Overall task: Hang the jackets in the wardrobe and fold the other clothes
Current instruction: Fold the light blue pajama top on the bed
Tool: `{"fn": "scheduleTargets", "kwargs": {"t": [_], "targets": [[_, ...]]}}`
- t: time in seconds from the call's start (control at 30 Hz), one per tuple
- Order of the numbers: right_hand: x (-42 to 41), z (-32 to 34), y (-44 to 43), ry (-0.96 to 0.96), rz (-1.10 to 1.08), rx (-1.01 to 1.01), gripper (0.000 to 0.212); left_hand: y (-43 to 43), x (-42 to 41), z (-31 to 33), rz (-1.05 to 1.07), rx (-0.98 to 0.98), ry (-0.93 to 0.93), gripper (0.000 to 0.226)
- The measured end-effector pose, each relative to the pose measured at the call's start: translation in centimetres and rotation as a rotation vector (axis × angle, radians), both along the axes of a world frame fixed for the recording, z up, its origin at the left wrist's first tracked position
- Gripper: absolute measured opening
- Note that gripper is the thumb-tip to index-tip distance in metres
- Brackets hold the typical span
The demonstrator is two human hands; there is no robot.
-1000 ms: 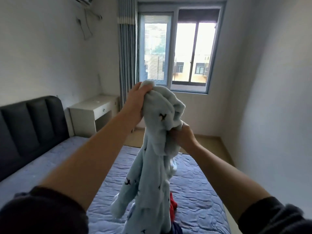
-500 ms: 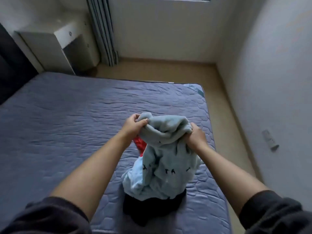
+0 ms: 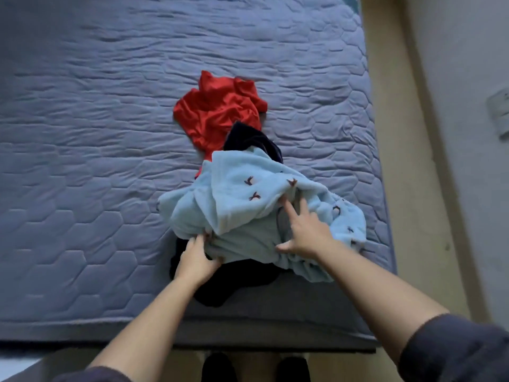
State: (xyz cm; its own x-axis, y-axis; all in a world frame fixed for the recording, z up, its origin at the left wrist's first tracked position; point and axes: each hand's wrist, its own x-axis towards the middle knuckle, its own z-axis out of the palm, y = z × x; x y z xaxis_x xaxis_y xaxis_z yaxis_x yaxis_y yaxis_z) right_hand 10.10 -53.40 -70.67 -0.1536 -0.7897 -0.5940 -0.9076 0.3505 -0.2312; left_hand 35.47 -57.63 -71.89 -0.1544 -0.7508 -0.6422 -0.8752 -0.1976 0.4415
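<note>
A light blue fleece garment [image 3: 248, 199] with small dark marks lies crumpled near the foot of the bed. It covers much of a dark navy garment [image 3: 242, 279] beneath it. My left hand [image 3: 197, 257] grips the blue garment's near left edge. My right hand [image 3: 301, 230] rests on top of it with fingers spread and straight. Beyond them a red garment [image 3: 220, 111] lies bunched on the mattress.
The bed's blue quilted mattress [image 3: 96, 133] fills most of the view, its foot edge just in front of my feet. A strip of beige floor [image 3: 399, 133] and a white wall with a socket [image 3: 500, 111] run along the right.
The blue garment came down from in front of my face onto the pile on the bed. My right hand let go of it and now lies flat on top.
</note>
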Motion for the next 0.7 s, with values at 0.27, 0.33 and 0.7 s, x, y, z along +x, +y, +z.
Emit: {"fn": "scheduleTargets", "kwargs": {"t": [0.27,0.33,0.7], "targets": [[2.9,-5.5,-5.1,0.124,-0.067,-0.125,0.046,1.2,0.3,-5.5,-0.127,-0.253,0.006,0.108],[1.7,-4.9,-5.4,0.156,-0.001,-0.217,0.036,1.7,-0.2,-5.5,0.152,-0.217,-0.223,0.117],[-7.3,-0.4,-5.1,0.513,-0.165,-0.061,0.036,-4.0,-3.5,-5.5,0.162,-0.016,-0.224,0.026]]}}
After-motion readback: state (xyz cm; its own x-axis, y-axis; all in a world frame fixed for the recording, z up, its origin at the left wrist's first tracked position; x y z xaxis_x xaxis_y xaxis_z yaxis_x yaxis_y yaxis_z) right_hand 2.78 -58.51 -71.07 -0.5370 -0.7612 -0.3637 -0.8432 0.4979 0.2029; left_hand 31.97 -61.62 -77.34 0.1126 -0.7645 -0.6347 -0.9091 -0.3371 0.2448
